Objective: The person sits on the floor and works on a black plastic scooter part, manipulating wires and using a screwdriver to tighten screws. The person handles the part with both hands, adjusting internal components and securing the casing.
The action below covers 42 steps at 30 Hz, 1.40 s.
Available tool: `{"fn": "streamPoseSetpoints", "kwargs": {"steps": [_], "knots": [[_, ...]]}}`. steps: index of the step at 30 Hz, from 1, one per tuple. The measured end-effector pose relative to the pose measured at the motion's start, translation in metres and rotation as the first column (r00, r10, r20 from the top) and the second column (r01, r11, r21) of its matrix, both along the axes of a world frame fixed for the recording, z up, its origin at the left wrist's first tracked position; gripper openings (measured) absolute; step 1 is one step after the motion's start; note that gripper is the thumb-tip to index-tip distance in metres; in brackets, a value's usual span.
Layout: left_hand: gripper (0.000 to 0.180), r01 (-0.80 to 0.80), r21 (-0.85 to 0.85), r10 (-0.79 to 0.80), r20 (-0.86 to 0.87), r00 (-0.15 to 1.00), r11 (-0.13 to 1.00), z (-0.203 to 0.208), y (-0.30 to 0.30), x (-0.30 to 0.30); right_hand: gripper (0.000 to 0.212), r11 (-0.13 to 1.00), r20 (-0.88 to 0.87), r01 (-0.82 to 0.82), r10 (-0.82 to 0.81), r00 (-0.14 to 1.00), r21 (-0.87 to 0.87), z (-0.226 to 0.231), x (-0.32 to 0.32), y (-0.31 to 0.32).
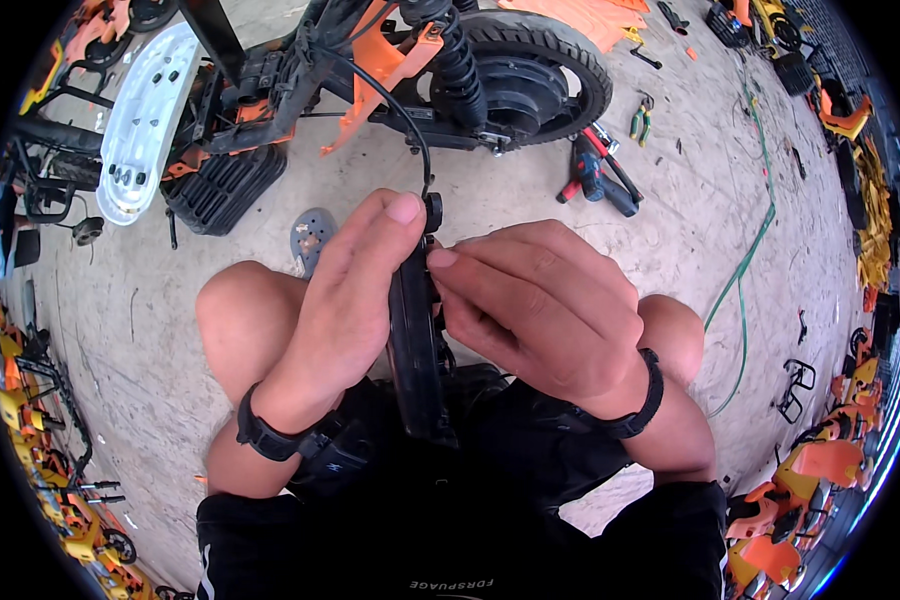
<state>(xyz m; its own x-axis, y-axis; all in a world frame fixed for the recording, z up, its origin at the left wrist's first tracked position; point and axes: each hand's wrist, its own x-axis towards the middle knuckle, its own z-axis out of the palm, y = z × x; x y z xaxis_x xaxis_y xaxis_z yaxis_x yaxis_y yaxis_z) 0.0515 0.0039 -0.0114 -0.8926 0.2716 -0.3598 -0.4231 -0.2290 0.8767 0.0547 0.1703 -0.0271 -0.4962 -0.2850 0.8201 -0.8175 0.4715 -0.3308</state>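
Observation:
My left hand is closed around the upper end of a long black plastic part, held upright above my lap. The thumb lies near a round black knob at its top. A thin black cable runs from that end up toward the motorbike frame. My right hand pinches at the part's right edge, thumb and fingertips pressed together. Whatever lies between those fingertips is hidden. Just beyond my hands stands an orange and black motorbike frame with its rear wheel and a coil-spring shock absorber.
A blue and black power drill and green-handled pliers lie on the concrete floor right of the wheel. A long translucent white panel rests at the left. A green hose snakes along the right. Orange and yellow parts line both sides.

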Motion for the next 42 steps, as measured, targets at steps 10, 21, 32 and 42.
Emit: {"fn": "streamPoseSetpoints", "kwargs": {"steps": [10,21,32,42], "knots": [[0.033,0.040,0.010,-0.040,0.022,0.999,0.999,-0.003,0.000,0.001,0.026,0.985,0.287,-0.117,0.150,0.946,-0.127,0.010,0.000,0.006],[0.039,0.073,0.056,-0.078,0.101,0.992,0.996,-0.011,-0.003,0.002,0.023,0.973,0.359,-0.120,0.186,0.915,-0.199,0.010,0.000,0.007],[0.032,0.067,0.057,-0.077,0.203,0.976,0.996,0.003,0.001,0.002,0.020,0.930,0.573,-0.044,0.262,0.777,-0.366,0.008,0.004,0.007],[0.030,0.060,0.138,-0.081,0.155,0.984,0.989,-0.003,-0.002,0.000,0.025,0.980,0.259,0.045,0.007,0.966,-0.194,0.003,0.008,-0.004]]}}
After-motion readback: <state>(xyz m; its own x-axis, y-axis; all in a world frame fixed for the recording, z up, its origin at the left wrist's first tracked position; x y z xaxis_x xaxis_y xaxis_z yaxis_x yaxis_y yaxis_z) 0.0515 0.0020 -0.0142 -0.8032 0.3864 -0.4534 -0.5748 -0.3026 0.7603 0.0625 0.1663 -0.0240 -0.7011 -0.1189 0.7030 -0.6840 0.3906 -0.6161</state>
